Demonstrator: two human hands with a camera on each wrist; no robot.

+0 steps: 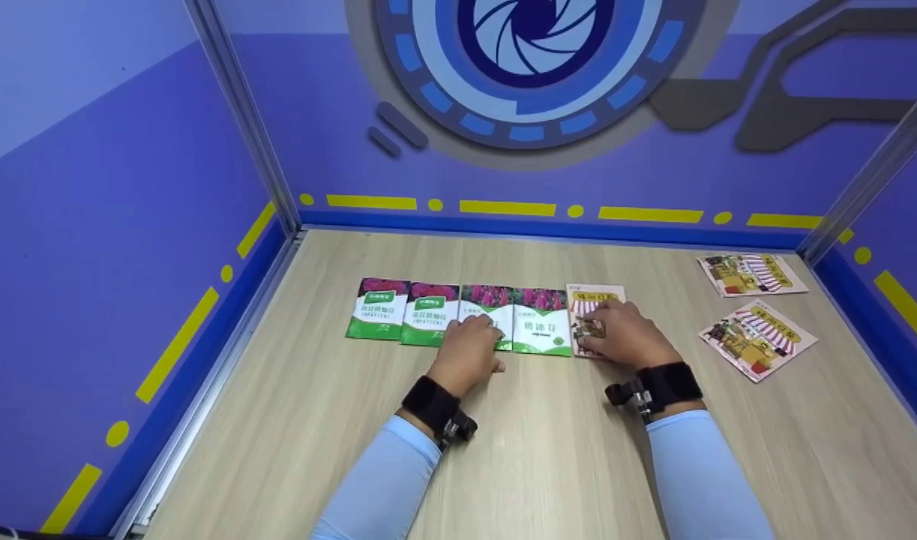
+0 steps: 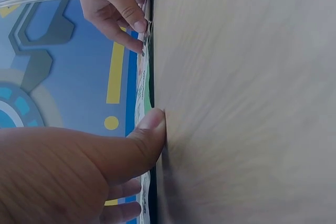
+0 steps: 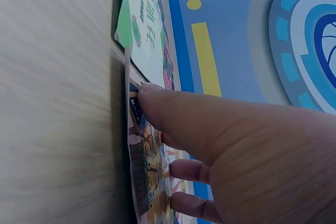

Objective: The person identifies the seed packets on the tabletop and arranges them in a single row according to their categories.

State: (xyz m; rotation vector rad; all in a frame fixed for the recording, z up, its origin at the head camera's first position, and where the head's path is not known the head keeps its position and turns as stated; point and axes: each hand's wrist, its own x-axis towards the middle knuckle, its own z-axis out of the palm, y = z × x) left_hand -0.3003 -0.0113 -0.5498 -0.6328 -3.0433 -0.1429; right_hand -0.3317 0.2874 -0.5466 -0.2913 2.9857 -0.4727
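Note:
Side by side in a row lie seed packets: two green-and-white ones with round red blooms (image 1: 430, 313), two with pink flower spikes (image 1: 541, 322), and a pink one with a striped awning (image 1: 596, 294) at the right end. My left hand (image 1: 465, 352) rests over the lower part of the third packet, its thumb low by the tabletop in the left wrist view. On the pink packet lies my right hand (image 1: 632, 335), thumb and fingers spread across its face. The right wrist view shows that thumb (image 3: 173, 108) touching the packet near its edge beside the green-and-white packet.
Two more pink awning packets lie apart at the right, one (image 1: 752, 274) near the back wall and another (image 1: 758, 340) turned askew in front of it. Blue-purple panels (image 1: 503, 172) with metal corner posts enclose the wooden table (image 1: 548, 450) at the back and sides.

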